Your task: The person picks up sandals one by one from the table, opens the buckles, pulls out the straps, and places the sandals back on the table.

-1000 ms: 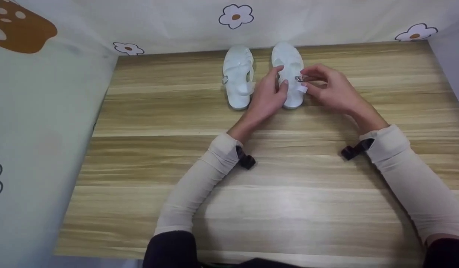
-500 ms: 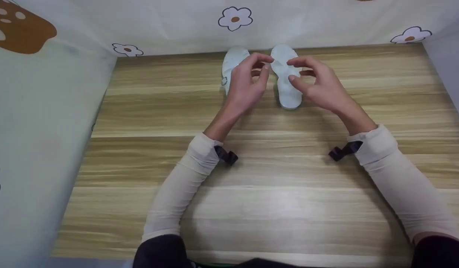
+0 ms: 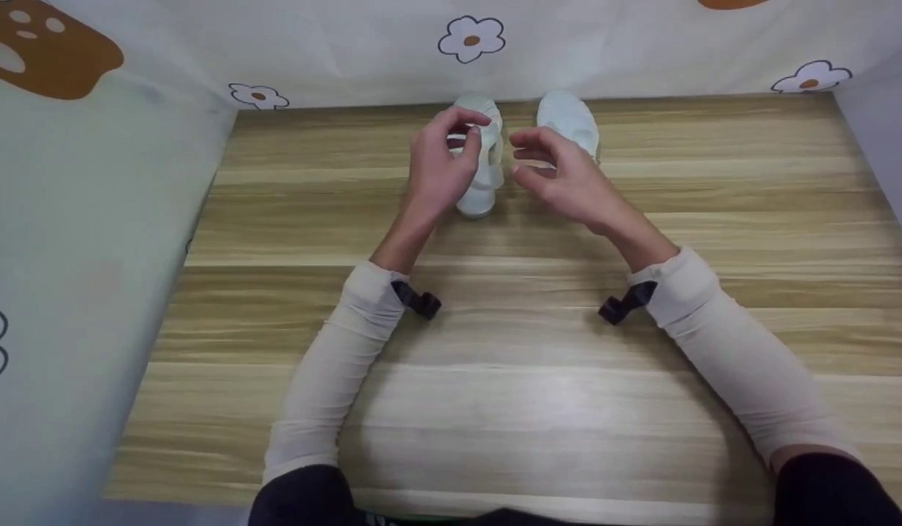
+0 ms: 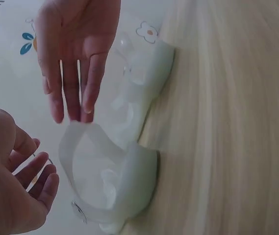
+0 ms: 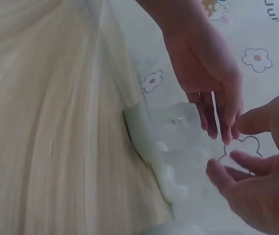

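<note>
A pair of pale, almost white plastic sandals stands near the back wall. The left sandal [image 3: 478, 202] lies partly behind my left hand [image 3: 438, 164], whose loosely bent fingers hover over its left side. In the left wrist view, the left sandal's raised strap [image 4: 66, 149] and small metal buckle [image 4: 79, 212] show beside that hand. My right hand [image 3: 564, 175] hovers between the pair with relaxed fingers, overlapping the heel end of the right sandal [image 3: 566, 113]. Nothing is held in either hand. The left sandal's buckle side is hidden in the head view.
Both sandals rest on a wood-grain table [image 3: 509, 380]. Behind it hangs a pale wall sheet [image 3: 349, 44] with printed flowers, and another printed sheet [image 3: 78, 241] borders the left side. A black wrist mount [image 3: 418, 299] sticks out from the left sleeve, another [image 3: 626, 303] from the right.
The right hand has let go of the right sandal's strap and buckle. Both hands have moved left, the left one from the right sandal to over the left sandal.
</note>
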